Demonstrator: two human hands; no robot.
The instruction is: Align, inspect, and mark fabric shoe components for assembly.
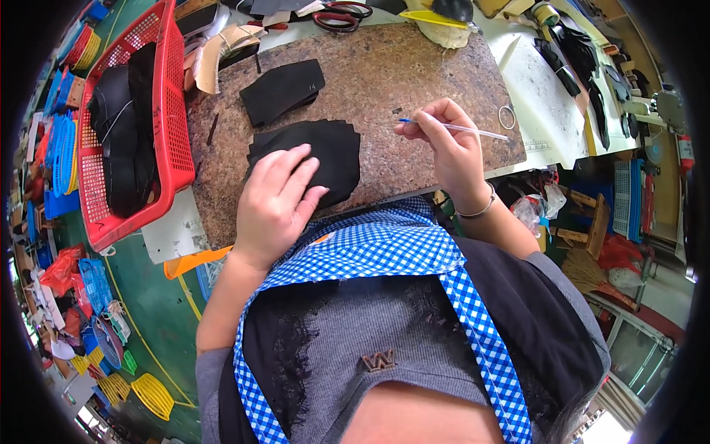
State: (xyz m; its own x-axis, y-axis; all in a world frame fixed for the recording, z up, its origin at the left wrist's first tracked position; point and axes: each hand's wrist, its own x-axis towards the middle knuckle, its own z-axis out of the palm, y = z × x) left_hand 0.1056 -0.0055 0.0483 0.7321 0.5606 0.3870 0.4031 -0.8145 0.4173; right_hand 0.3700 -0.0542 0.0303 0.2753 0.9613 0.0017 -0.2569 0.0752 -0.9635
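Observation:
My left hand (272, 200) rests with its fingers stretched out on a stack of black cut pieces (339, 157), probably leather or fabric. The stack lies near the front edge of a speckled brown slab (399, 70). To the right, above the slab, my right hand (452, 152) pinches a thin pen refill (477, 132). Its blue tip points left and its pale tube points right. Beyond the left hand is a second, smaller stack of black pieces (281, 90) with a small pale mark on top.
A red plastic basket (177, 96) holding black material stands at the left. Scissors (342, 16) lie at the far edge, near a yellow-handled tool (433, 18). A pale ring (506, 117) sits at the slab's right side. Black strips (577, 52) lie farther right.

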